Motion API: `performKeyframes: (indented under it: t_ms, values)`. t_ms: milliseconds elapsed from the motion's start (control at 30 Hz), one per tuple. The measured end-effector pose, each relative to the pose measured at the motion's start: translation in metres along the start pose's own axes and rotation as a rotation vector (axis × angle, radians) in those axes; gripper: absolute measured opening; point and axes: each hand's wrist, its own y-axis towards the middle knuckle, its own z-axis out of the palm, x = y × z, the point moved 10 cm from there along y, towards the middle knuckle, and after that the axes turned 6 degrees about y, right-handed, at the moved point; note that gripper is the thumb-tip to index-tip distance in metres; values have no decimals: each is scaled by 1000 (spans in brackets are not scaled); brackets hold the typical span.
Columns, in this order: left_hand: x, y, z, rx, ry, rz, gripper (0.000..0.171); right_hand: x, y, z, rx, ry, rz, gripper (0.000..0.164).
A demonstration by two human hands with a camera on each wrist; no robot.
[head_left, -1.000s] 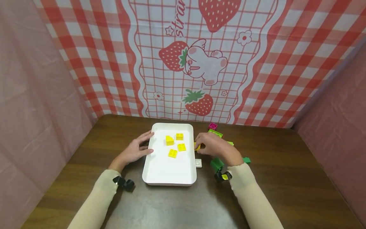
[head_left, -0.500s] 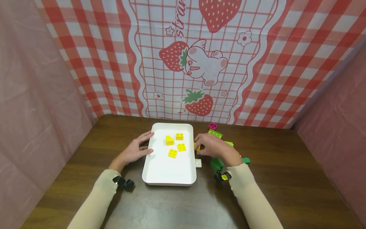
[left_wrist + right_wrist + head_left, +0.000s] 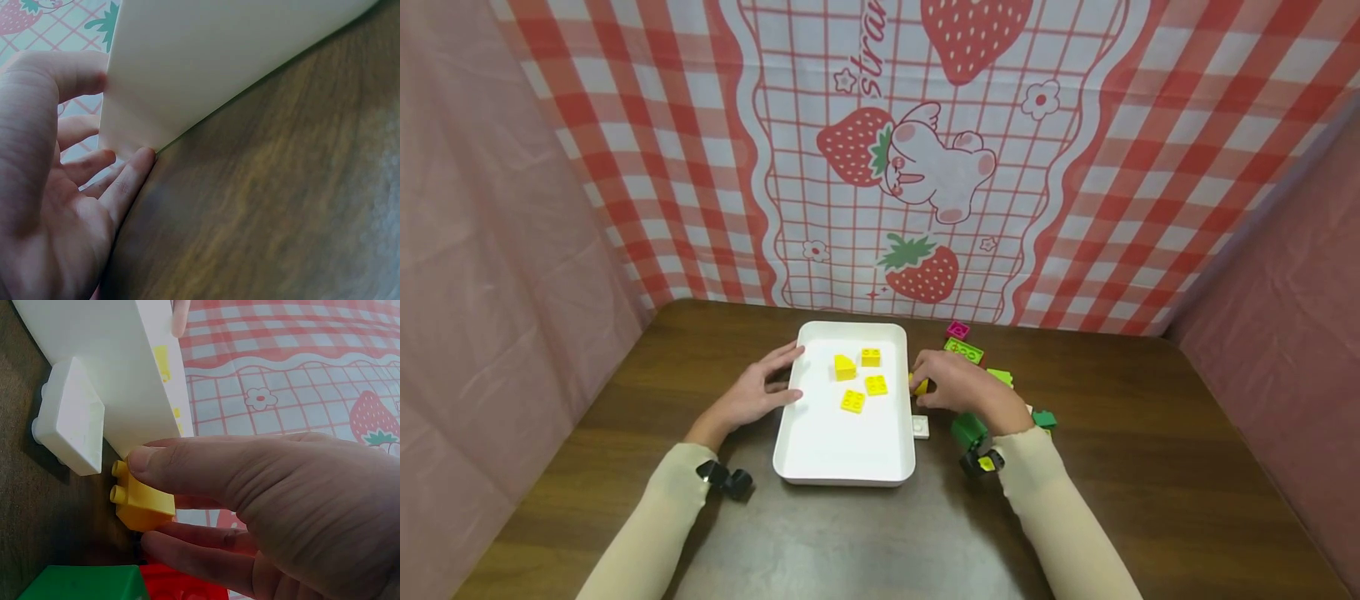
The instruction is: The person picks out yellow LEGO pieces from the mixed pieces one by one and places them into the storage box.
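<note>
A white tray (image 3: 846, 450) holds several yellow toy bricks, including a sloped brick (image 3: 845, 368) and a square one (image 3: 852, 402). My left hand (image 3: 748, 393) rests against the tray's left side, fingertips and thumb at its rim. In the left wrist view its fingers (image 3: 128, 184) touch the outer wall. Just outside the tray's right wall, my right hand (image 3: 958, 382) pinches another yellow brick (image 3: 147, 503) by thumb and fingers. That brick lies on its side, studs facing left in the right wrist view, and is partly covered by the thumb.
Beside the tray's right wall lies a white brick (image 3: 921, 427). Around the right hand are a dark green brick (image 3: 968, 431), lime bricks (image 3: 964, 351), a magenta brick (image 3: 957, 331), a small green one (image 3: 1044, 419) and a red one (image 3: 184, 582). A patterned cloth (image 3: 700, 167) hangs behind.
My right hand has shifted only slightly, and the yellow brick in it has turned a little, so its slanted side shows more. The left hand and tray stay put.
</note>
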Motion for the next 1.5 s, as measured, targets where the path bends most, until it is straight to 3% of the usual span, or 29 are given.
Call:
performKeyframes:
  t_ms: [500, 1067, 1500]
  values:
    - [2, 1, 1, -4, -11, -1, 75, -3, 2, 7, 26, 0, 24, 25]
    - [1, -1, 1, -3, -3, 1, 74, 0, 2, 15, 7, -32, -24, 14]
    - [39, 14, 6, -24, 2, 16, 78, -1, 3, 15, -1, -26, -37, 10]
